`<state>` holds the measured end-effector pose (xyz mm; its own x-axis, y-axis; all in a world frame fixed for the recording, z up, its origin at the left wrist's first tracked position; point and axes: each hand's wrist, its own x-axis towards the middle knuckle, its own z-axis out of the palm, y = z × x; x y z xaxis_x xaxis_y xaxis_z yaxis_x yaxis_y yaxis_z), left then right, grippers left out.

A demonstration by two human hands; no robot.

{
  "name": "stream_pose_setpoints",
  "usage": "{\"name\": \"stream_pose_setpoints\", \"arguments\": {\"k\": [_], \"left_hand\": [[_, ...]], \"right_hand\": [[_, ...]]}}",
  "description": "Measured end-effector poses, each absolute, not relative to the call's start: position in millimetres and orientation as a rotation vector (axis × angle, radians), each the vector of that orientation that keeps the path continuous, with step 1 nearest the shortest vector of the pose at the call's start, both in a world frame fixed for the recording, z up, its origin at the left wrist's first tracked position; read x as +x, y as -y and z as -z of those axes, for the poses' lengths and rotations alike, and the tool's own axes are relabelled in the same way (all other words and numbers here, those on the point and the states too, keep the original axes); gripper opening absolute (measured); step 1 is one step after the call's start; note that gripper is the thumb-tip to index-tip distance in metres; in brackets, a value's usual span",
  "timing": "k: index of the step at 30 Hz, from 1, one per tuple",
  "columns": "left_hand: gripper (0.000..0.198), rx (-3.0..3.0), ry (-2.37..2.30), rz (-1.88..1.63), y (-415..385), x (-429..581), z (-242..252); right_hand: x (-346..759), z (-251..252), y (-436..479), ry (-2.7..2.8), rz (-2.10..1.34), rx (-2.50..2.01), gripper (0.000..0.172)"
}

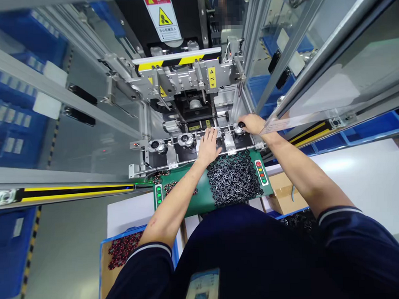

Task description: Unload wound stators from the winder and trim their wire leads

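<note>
My left hand [208,147] lies over one of the round metal fixtures in the machine's row, fingers stretched out and thumb apart; what is under it is hidden. At the row's right end, my right hand [252,123] has its fingers closed on a small black round part [241,124] at the top of a metal fixture [238,130]. Two more round fixtures, one at the far left [156,145] and one nearer the middle [186,140], stand uncovered. Just below the fixtures, a heap of black rings [235,178] covers the right of the green work surface [205,205].
Small copper-coloured parts [170,187] lie partly behind my left forearm. Button panels stand at the left [158,195] and right [261,172]. A striped bar [179,60] crosses the machine above. A bin of red-and-black parts [124,249] and a cardboard box [287,194] flank me.
</note>
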<state>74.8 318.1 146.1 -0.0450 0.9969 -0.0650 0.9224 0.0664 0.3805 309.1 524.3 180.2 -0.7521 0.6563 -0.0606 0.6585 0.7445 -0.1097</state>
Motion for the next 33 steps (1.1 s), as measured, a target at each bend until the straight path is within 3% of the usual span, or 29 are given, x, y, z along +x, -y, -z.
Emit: {"name": "stream_pose_setpoints", "arguments": {"k": [4,7,13,21,26,30,33], "left_hand": [[0.094,1.808,-2.202,-0.663,-288,9,-146],[0.088,1.572,-2.454,-0.777,-246,-60,-146],[0.082,1.509,-2.483,-0.404,-177,-135,-149],[0.085,1.500,-2.419,-0.176,-173,-130,-162],[0.081,1.461,-2.434,-0.157,-192,-120,-174],[0.089,1.646,-2.415,-0.351,-231,-58,-178],[0.083,1.694,-2.318,-0.417,-250,-12,-176]], "right_hand": [[320,-165,-480,-2.868,0.170,1.172,0.081],[327,-154,-459,-2.827,0.157,1.223,0.094],[329,-157,-450,-2.831,0.070,1.189,0.096],[322,-171,-435,-2.749,-0.029,1.265,0.095],[286,-189,-428,-2.627,0.011,1.358,0.093],[226,-193,-402,-2.759,0.075,1.236,0.099],[198,-192,-383,-2.774,0.126,1.156,0.096]]}}
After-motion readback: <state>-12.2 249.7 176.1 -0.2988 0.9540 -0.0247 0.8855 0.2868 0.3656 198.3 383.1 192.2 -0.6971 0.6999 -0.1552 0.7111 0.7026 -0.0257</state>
